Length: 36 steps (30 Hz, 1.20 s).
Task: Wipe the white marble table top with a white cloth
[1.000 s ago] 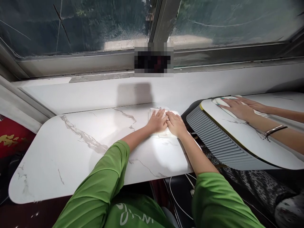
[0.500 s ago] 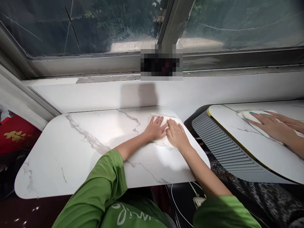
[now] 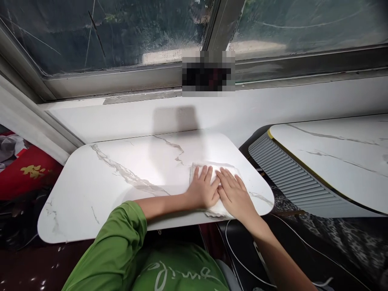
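Note:
A white cloth (image 3: 216,171) lies flat on the right part of a white marble-patterned table (image 3: 115,190), near its front edge. My left hand (image 3: 202,189) lies palm down on the cloth with its fingers stretched out. Beside it, touching, my right hand (image 3: 235,194) presses on the same cloth, fingers also flat and spread. Most of the cloth is covered by both hands. Green sleeves cover my upper arms.
A second marble-topped table (image 3: 333,157) with a ribbed grey side stands to the right across a narrow gap. A white sill and a window (image 3: 121,32) run along the back. Red fabric (image 3: 30,173) lies at the left. A white cable (image 3: 242,266) hangs below the table.
Both my hands slid the cloth from the far side of the table toward its front edge. The other person's hands and cloth on the right table have gone out of view.

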{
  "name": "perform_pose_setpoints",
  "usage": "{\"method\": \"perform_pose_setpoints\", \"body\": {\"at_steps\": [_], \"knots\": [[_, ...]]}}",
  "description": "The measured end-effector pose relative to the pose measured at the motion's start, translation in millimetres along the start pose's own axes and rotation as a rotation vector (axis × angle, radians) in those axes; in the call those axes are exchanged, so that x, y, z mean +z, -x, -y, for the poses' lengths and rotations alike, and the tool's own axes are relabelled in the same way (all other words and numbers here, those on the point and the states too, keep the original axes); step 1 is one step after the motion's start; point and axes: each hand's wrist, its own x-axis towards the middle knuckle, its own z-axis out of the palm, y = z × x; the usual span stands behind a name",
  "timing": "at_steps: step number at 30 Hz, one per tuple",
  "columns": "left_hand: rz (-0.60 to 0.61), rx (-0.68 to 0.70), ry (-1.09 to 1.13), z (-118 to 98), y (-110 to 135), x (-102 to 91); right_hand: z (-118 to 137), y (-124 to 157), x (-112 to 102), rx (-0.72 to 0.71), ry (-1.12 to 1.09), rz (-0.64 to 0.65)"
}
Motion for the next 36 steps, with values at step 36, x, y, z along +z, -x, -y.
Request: {"method": "perform_pose_setpoints", "body": {"at_steps": [36], "knots": [[0.179, -0.307, -0.054, 82.0, 112.8, -81.1, 146.1, -71.7, 13.8, -0.276, -0.288, 0.044]]}}
